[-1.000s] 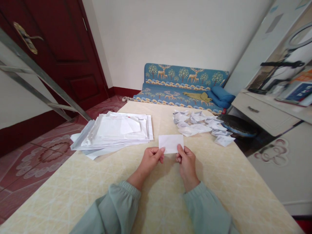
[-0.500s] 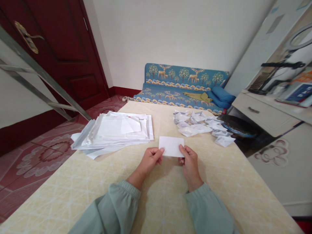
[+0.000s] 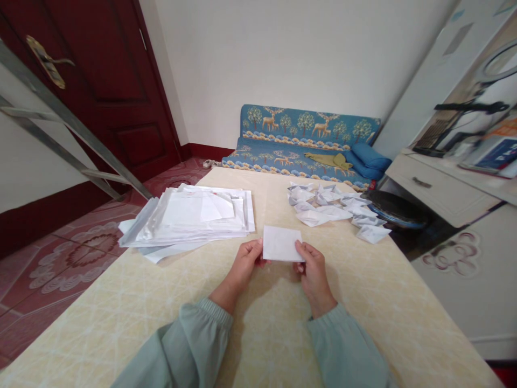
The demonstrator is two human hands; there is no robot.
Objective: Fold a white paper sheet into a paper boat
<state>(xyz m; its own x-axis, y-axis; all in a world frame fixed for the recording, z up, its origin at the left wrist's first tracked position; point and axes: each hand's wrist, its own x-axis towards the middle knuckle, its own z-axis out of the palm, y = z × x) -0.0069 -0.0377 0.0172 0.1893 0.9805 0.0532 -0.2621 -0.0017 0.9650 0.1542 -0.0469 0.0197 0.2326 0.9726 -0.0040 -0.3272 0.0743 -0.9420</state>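
In the head view, a folded white paper [image 3: 281, 244] sits at the centre of the frame, just below the middle, above the patterned tablecloth [image 3: 266, 334]. The right hand [image 3: 314, 268] pinches its right edge, thumb on top. The left hand [image 3: 244, 264] is at its left edge, fingers curled; whether it grips the sheet I cannot tell. A stack of white paper sheets [image 3: 189, 215] lies left of centre, and folded paper pieces [image 3: 323, 214] cluster right of centre. A blue deer-print sofa [image 3: 274, 143] stands at upper centre.

The sheet [image 3: 281, 243] is paper — matt and smooth.
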